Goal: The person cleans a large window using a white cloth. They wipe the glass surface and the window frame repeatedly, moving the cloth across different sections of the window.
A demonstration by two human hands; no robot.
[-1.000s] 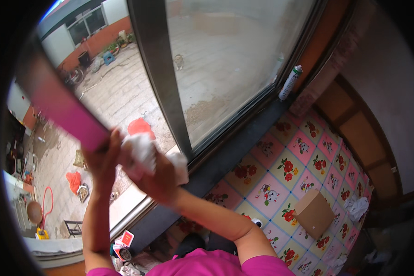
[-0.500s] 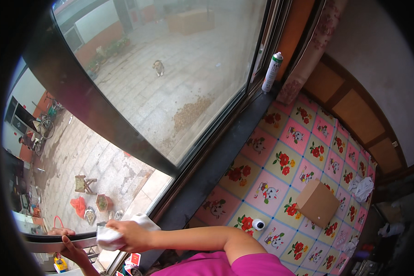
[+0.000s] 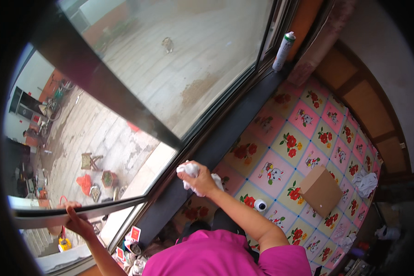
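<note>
My left hand [image 3: 77, 222] grips the edge of the swung-out window sash [image 3: 112, 205], its fingers over the metal frame. My right hand [image 3: 202, 180] is closed around a crumpled white cloth [image 3: 188, 170], and part of the cloth trails out beside the wrist. Hand and cloth are over the dark window sill [image 3: 237, 123], near the corner where the sash meets the frame; whether the cloth touches the sill I cannot tell. A large glass pane [image 3: 170, 60] stands beyond the sill.
On the sill's far end stands a white spray can [image 3: 284, 51] with a green band. Right of the sill, a patterned bed cover [image 3: 271, 161] bears a small white bottle [image 3: 260, 205], a cardboard box [image 3: 321, 191] and a white bag [image 3: 365, 183]. Red-and-white boxes [image 3: 134, 233] sit near the sill's near end.
My right hand has moved with the white cloth from the sash frame rightward and up over the sill. The left hand stays on the sash. The view has shifted slightly.
</note>
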